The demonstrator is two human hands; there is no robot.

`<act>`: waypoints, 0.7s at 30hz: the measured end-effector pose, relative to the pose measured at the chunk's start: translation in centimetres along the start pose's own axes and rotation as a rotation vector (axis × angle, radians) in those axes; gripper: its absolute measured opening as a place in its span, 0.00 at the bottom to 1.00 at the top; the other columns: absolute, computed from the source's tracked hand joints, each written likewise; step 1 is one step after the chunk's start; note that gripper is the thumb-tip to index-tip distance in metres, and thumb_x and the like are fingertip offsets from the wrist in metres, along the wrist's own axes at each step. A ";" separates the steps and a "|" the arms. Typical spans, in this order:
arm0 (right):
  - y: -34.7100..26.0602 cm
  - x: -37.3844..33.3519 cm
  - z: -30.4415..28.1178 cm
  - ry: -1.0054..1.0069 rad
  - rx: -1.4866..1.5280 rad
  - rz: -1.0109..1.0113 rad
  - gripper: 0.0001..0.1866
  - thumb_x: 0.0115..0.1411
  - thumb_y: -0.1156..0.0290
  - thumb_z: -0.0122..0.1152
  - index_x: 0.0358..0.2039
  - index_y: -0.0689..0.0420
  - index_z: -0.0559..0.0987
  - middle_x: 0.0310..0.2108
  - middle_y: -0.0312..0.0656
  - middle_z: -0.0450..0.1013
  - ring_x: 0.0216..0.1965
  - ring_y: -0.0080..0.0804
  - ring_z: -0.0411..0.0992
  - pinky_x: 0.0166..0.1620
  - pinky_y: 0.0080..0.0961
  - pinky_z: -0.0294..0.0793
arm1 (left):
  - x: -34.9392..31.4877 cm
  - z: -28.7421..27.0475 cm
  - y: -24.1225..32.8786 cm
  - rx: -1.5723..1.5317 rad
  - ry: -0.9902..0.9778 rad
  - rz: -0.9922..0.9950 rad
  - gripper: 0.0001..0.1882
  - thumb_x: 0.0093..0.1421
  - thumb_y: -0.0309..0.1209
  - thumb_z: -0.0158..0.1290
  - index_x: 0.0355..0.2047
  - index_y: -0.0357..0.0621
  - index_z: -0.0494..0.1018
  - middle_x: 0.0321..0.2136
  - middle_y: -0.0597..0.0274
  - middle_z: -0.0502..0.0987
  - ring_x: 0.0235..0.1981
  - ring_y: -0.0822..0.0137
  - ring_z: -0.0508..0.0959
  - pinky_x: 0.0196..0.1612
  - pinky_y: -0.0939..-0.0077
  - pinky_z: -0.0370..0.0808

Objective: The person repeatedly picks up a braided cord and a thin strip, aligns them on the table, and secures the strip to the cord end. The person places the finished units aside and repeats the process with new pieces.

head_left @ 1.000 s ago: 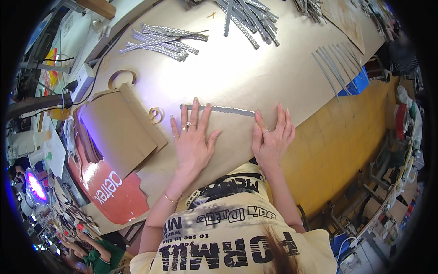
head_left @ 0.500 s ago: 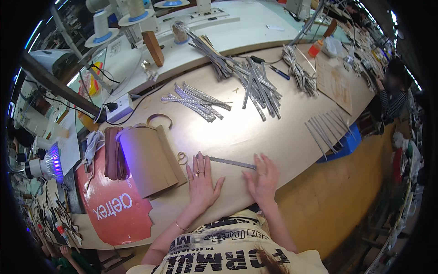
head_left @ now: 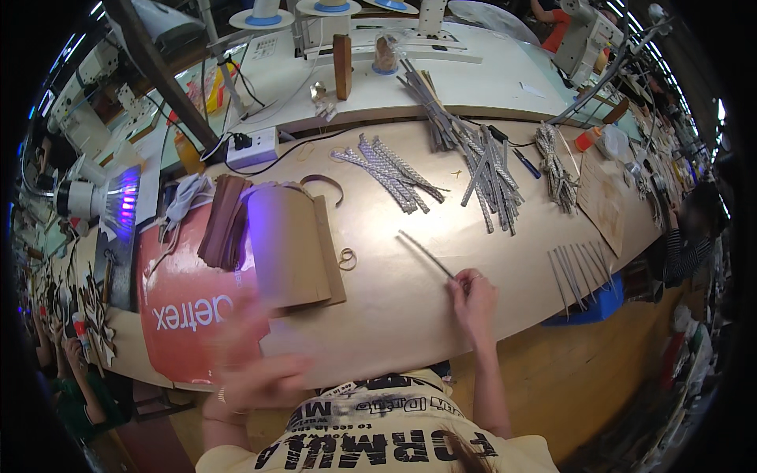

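Note:
A thin grey strip (head_left: 426,254) slants up and left from my right hand (head_left: 475,306), whose fingers pinch its near end above the table. My left hand (head_left: 256,355), smeared by motion, is over the near edge of the red sheet (head_left: 177,339); its fingers are too blurred to read. Beyond it stands a stack of brown sheets (head_left: 288,252) with dark reddish-brown strips (head_left: 223,225) alongside. A small tan coil (head_left: 347,258) lies to the right of the stack.
Braided silver strips (head_left: 394,177) and a pile of grey strips (head_left: 493,177) lie farther back. Several thin grey strips (head_left: 579,272) hang over the right edge above a blue bin (head_left: 591,303). A lit lamp (head_left: 118,201) and a white power strip (head_left: 252,150) stand left.
My left hand has left the strip and swung left toward the red sheet. My right hand, flat beside the strip before, now holds its end lifted. The view has turned left.

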State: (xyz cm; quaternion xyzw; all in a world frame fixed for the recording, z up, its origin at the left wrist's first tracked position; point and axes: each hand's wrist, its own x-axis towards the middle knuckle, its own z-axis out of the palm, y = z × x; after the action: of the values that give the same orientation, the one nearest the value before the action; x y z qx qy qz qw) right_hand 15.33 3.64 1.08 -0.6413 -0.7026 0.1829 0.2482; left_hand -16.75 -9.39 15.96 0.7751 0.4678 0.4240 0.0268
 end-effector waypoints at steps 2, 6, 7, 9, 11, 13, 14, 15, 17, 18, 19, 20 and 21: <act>0.8 2.8 -1.5 0.077 0.143 0.053 0.10 0.59 0.66 0.66 0.35 0.59 0.78 0.27 0.44 0.76 0.30 0.39 0.75 0.38 0.37 0.70 | 1.8 -6.8 0.3 0.155 0.135 0.055 0.05 0.54 0.25 0.60 0.30 0.52 0.82 0.62 0.44 0.67 0.66 0.45 0.63 0.67 0.56 0.60; 2.4 10.7 -5.2 0.294 0.240 0.021 0.18 0.59 0.61 0.68 0.42 0.61 0.78 0.33 0.44 0.77 0.35 0.38 0.75 0.43 0.36 0.72 | 5.7 -11.8 0.8 0.255 -0.027 0.177 0.05 0.54 0.26 0.60 0.31 0.52 0.81 0.61 0.45 0.68 0.66 0.46 0.64 0.67 0.56 0.60; 2.3 12.5 -5.7 0.389 0.004 -0.028 0.20 0.59 0.59 0.67 0.45 0.59 0.77 0.39 0.46 0.75 0.42 0.41 0.73 0.49 0.40 0.69 | 6.7 -11.7 0.9 0.242 -0.100 0.202 0.06 0.54 0.26 0.60 0.31 0.52 0.81 0.61 0.45 0.68 0.66 0.46 0.64 0.67 0.56 0.60; 1.7 14.8 -5.7 0.477 -0.265 -0.089 0.24 0.59 0.54 0.66 0.49 0.56 0.77 0.48 0.48 0.72 0.52 0.45 0.68 0.57 0.46 0.61 | 8.4 -11.1 0.9 0.219 -0.205 0.221 0.06 0.54 0.26 0.60 0.32 0.52 0.81 0.61 0.45 0.68 0.65 0.46 0.64 0.67 0.56 0.60; 0.5 16.4 -5.0 0.475 -0.321 -0.103 0.26 0.59 0.52 0.65 0.52 0.53 0.76 0.53 0.49 0.68 0.58 0.48 0.62 0.61 0.50 0.55 | 9.4 -10.7 0.9 0.199 -0.262 0.221 0.06 0.54 0.27 0.60 0.33 0.53 0.80 0.61 0.45 0.68 0.65 0.46 0.64 0.66 0.56 0.61; -1.1 16.9 -3.1 0.388 -0.335 -0.216 0.22 0.59 0.53 0.65 0.49 0.50 0.79 0.52 0.48 0.68 0.58 0.48 0.63 0.60 0.48 0.55 | 9.7 -10.5 0.7 0.183 -0.274 0.224 0.06 0.54 0.27 0.60 0.34 0.53 0.80 0.61 0.46 0.68 0.65 0.47 0.65 0.66 0.56 0.61; -1.8 17.0 -2.0 0.332 -0.321 -0.259 0.21 0.59 0.53 0.65 0.48 0.50 0.79 0.52 0.48 0.68 0.58 0.48 0.63 0.60 0.48 0.55 | 9.8 -10.6 0.6 0.181 -0.281 0.220 0.07 0.55 0.27 0.60 0.34 0.53 0.80 0.60 0.46 0.68 0.64 0.47 0.65 0.66 0.56 0.61; -2.5 17.0 -0.8 0.283 -0.308 -0.312 0.20 0.58 0.53 0.65 0.48 0.50 0.80 0.52 0.48 0.68 0.57 0.48 0.63 0.60 0.48 0.55 | 9.8 -10.6 0.6 0.180 -0.288 0.223 0.07 0.55 0.28 0.60 0.34 0.53 0.80 0.60 0.46 0.69 0.64 0.47 0.65 0.66 0.56 0.61; -4.0 17.1 1.9 0.227 -0.279 -0.355 0.19 0.58 0.54 0.65 0.46 0.50 0.81 0.52 0.48 0.68 0.57 0.47 0.63 0.60 0.47 0.56 | 9.8 -10.6 0.5 0.170 -0.290 0.224 0.07 0.55 0.28 0.60 0.35 0.53 0.79 0.60 0.47 0.69 0.64 0.47 0.65 0.66 0.56 0.61; -4.5 17.0 3.1 0.200 -0.271 -0.376 0.18 0.58 0.55 0.65 0.45 0.51 0.81 0.52 0.48 0.68 0.58 0.47 0.63 0.59 0.47 0.56 | 9.9 -10.4 0.4 0.167 -0.288 0.227 0.07 0.55 0.28 0.60 0.35 0.53 0.79 0.60 0.47 0.69 0.64 0.47 0.65 0.66 0.56 0.61; -5.0 17.0 4.2 0.167 -0.244 -0.405 0.17 0.58 0.55 0.65 0.43 0.52 0.82 0.51 0.48 0.69 0.58 0.46 0.63 0.58 0.47 0.57 | 10.0 -10.4 0.4 0.157 -0.293 0.227 0.08 0.55 0.28 0.60 0.36 0.53 0.79 0.60 0.47 0.69 0.64 0.47 0.65 0.65 0.56 0.61; -5.5 17.0 5.4 0.123 -0.264 -0.394 0.17 0.58 0.56 0.66 0.43 0.52 0.82 0.51 0.48 0.69 0.57 0.46 0.63 0.58 0.47 0.57 | 10.1 -10.2 0.3 0.155 -0.299 0.226 0.08 0.55 0.29 0.59 0.36 0.53 0.79 0.60 0.47 0.69 0.63 0.47 0.66 0.65 0.56 0.61; -6.1 17.2 6.5 0.121 -0.266 -0.434 0.17 0.57 0.56 0.66 0.43 0.52 0.83 0.50 0.48 0.70 0.57 0.46 0.63 0.58 0.46 0.58 | 10.2 -10.2 0.4 0.153 -0.300 0.224 0.08 0.55 0.29 0.59 0.36 0.53 0.79 0.60 0.47 0.69 0.63 0.48 0.66 0.65 0.56 0.61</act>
State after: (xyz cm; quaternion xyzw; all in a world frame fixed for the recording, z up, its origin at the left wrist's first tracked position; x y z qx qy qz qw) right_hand 5.67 20.43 1.31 -0.5126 -0.8253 -0.0075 0.2367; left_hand -21.38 -5.62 29.04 0.8766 0.4001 0.2673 -0.0099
